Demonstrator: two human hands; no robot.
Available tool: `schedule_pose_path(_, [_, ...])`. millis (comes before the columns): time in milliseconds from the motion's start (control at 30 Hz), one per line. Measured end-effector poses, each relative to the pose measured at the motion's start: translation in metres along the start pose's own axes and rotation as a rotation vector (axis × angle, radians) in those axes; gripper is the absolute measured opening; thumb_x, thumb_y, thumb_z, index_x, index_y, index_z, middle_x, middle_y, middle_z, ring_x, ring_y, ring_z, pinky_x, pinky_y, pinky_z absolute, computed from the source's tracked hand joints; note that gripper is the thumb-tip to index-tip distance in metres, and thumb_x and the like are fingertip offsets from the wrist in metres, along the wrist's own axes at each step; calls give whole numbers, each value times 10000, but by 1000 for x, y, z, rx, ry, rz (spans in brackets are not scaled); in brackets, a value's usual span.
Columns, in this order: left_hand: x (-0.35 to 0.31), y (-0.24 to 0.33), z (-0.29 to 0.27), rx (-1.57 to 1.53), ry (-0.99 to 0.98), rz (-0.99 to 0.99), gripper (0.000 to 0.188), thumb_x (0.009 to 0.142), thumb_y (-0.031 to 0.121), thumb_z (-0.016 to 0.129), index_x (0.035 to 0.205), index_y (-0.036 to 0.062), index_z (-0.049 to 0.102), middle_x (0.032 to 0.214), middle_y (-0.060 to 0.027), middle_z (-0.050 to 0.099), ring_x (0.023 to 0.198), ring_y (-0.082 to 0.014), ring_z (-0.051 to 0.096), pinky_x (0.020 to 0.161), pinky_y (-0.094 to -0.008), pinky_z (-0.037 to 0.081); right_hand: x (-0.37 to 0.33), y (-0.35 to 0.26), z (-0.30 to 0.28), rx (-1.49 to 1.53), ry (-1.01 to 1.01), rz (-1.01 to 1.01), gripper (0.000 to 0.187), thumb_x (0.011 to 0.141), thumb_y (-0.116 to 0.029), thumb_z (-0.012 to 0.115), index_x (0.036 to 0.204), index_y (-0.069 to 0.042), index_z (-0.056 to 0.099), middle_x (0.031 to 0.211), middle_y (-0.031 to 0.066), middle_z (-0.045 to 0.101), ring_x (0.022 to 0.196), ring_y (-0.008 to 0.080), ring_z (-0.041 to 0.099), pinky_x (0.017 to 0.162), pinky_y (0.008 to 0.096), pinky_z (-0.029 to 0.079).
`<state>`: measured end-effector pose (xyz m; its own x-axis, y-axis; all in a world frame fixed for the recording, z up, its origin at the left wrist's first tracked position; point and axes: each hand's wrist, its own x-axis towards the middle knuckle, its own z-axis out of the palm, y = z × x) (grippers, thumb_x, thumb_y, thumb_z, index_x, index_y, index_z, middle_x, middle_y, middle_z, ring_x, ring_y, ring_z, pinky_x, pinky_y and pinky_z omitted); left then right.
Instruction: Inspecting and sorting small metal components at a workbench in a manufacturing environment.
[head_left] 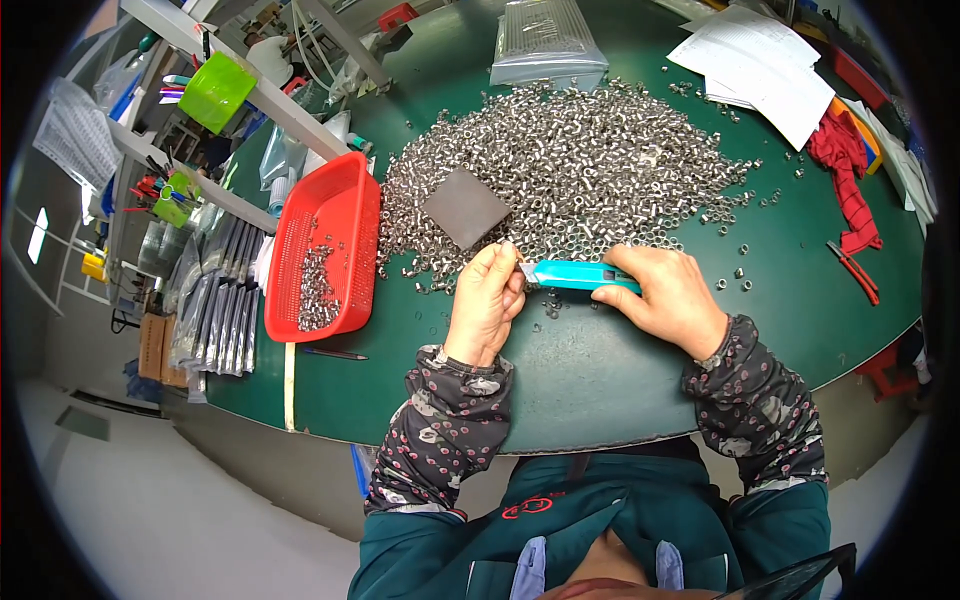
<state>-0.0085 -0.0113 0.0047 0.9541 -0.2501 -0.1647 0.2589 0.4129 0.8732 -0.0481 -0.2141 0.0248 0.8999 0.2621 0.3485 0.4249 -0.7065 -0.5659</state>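
Two green holders (217, 92): at the white frame (290, 110), pens in both, one higher than the other.
Bagged packs (222, 300): dark, flat, stacked along the left end of the green surface (600, 390).
Red basket (364, 240): perforated walls, right of the packs, small metal parts (318, 295) loose inside.
Pen (335, 354): flat on the surface, just beside the basket's near end.
Dark square plate (467, 208): on the near-left part of the ring pile (580, 150), corner toward the wearer.
Left hand (487, 300): thumb and fingertips pinched on a small piece (519, 256) at the blade end; too small to tell details.
Clear bag (548, 45): beyond the pile.
Ring pile: short silvery metal rings, heaped mid-surface, strays near the edges.
Teal utility knife (580, 275): between the hands, just in front of the pile, blade pointing left.
Right hand (665, 295): gripping the knife's handle end.
Papers (750, 70): far right, overlapping.
Red cloth (845, 170): right of the pile, crumpled.
Red-handled tool (855, 272): just below the cloth.
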Motion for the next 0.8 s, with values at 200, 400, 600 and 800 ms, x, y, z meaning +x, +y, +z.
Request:
schedule_pose_path(200, [0,4,-3,50,-16,-46,185,855,221,456,754,71,495,513,27,385,372,-22,279,316,-149,202,0,0,0,-24,6,-31,250,690,-264,607,781,-47,523,654,112,529,597,296,523,515,368,396])
schedule_pose_path(400, [0,9,-6,85,-41,-122,173,841,215,479,739,76,491,493,33,366,358,-24,261,311,-149,198,0,1,-1,-77,26,-86,266,692,-298,598,790,-66,510,637,96,520,606,282,532,521,384,405])
schedule_pose_path(600, [-1,15,-9,124,-120,-180,191,829,204,500,680,93,462,513,46,388,346,-1,255,306,-144,181,0,-3,-5,-102,47,-130,254,672,-262,619,778,-53,521,632,88,500,579,274,514,509,365,394])
schedule_pose_path(800, [0,15,-12,176,-117,-237,191,810,208,528,676,86,467,504,51,384,341,2,249,307,-146,167,1,-2,-8,-198,42,-183,242,651,-247,631,763,-74,504,599,61,466,588,234,512,524,355,401])
